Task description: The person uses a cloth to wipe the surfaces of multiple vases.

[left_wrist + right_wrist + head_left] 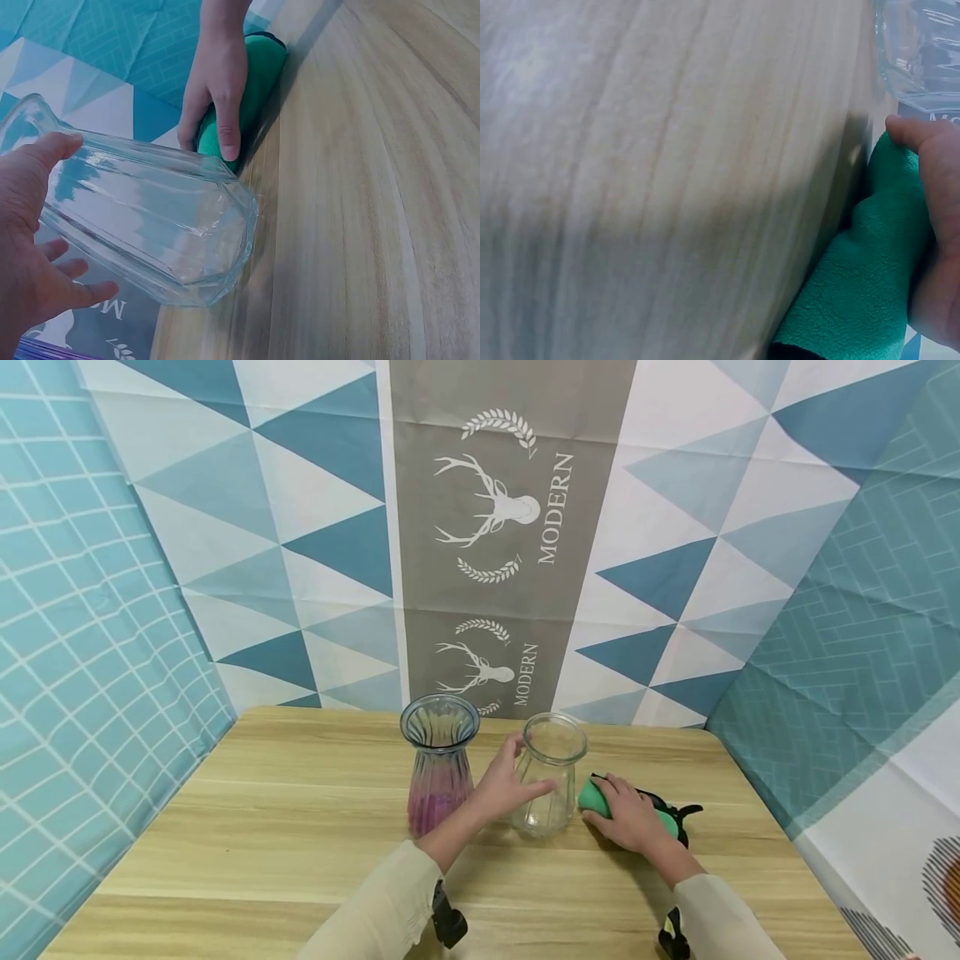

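A clear glass vase stands upright on the wooden table. My left hand is at its left side, thumb across the front and fingers spread near the neck; in the left wrist view, the thumb overlaps the glass and the other fingers stay loose. Just right of the vase, a rolled green cloth with black edging lies on the table. Over it my right hand bends, gripping the roll between thumb and fingers; the right wrist view shows the fleecy green surface and the thumb along its end.
Left of the clear vase stands a ribbed glass vase, bluish above and purple below. A black strap end sticks out beside the cloth. Patterned cloth panels rise behind the wooden table and at both sides.
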### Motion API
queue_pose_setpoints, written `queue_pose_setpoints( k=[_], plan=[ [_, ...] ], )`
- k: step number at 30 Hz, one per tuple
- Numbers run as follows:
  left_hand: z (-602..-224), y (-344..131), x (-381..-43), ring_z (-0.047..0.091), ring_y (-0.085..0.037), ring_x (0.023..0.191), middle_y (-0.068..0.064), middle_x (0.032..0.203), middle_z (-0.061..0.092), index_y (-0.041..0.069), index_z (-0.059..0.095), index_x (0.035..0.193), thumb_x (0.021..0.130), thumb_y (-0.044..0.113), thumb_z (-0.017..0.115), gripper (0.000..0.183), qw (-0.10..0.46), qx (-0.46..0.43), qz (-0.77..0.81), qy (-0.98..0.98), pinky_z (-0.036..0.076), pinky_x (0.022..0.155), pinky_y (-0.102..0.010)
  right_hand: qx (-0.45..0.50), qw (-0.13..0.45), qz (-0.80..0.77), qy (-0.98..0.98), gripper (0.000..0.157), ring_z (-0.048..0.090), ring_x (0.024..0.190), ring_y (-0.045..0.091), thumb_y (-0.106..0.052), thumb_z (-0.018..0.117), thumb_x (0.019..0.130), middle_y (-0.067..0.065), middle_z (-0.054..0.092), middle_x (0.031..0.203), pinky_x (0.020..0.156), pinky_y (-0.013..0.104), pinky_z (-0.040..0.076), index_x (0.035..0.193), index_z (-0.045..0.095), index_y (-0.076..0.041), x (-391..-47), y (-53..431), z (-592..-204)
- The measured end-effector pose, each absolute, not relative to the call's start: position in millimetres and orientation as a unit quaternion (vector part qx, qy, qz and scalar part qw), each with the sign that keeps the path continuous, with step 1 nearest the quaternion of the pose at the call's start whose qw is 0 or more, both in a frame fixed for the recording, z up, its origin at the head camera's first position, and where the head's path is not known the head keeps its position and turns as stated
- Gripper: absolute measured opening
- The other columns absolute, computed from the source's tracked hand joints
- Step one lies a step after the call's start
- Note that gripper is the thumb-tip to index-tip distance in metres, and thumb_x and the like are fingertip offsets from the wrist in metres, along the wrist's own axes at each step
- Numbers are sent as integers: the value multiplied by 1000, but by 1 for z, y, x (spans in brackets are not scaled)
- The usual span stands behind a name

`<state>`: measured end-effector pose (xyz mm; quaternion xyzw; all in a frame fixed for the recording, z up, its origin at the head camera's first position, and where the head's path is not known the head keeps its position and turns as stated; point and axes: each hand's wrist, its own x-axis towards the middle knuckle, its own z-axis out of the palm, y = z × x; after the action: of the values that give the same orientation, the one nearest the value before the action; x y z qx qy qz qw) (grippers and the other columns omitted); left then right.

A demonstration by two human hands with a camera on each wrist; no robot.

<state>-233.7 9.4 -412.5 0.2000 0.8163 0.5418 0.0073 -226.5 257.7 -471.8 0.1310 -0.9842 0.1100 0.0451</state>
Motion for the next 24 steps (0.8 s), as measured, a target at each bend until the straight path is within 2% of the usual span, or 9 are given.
queue_pose_setpoints(
  k=[3, 8, 15, 20, 24],
  plan=[
    [-411, 8, -230, 37, -32, 132, -13, 141, 41, 10, 31, 138, 77, 33, 76, 79, 4, 205, 550, 809, 35, 108, -51, 124, 48, 111, -985, 65, 40, 127, 45, -48, 55, 89, 25, 39, 142, 94, 69, 34, 140, 42, -9, -226, 258, -469],
    [-409, 7, -222, 36, -34, 133, -15, 142, 39, 7, 30, 140, 74, 38, 77, 87, 6, 198, 550, 812, 35, 108, -53, 118, 61, 99, -986, 61, 41, 126, 44, -50, 53, 90, 24, 41, 141, 95, 68, 34, 138, 45, -12, -228, 257, -466],
    [-413, 1, -212, 33, -34, 136, -15, 147, 34, 6, 23, 144, 78, 29, 75, 87, 9, 205, 538, 818, 32, 110, -52, 120, 74, 95, -985, 59, 42, 126, 43, -50, 51, 91, 23, 42, 141, 94, 68, 34, 136, 47, -12, -231, 256, -462],
    [-417, -3, -203, 36, -33, 134, -15, 146, 35, 7, 24, 144, 77, 33, 75, 88, 1, 202, 520, 830, 36, 108, -51, 120, 76, 95, -985, 57, 42, 126, 44, -49, 51, 92, 23, 43, 141, 93, 68, 35, 135, 48, -12, -230, 257, -456],
    [-419, -7, -196, 38, -35, 132, -19, 143, 37, 8, 24, 144, 78, 29, 75, 86, 6, 203, 512, 835, 39, 105, -53, 118, 75, 92, -986, 57, 41, 127, 43, -49, 49, 92, 23, 42, 141, 94, 68, 34, 136, 47, -13, -231, 259, -454]
  ],
)
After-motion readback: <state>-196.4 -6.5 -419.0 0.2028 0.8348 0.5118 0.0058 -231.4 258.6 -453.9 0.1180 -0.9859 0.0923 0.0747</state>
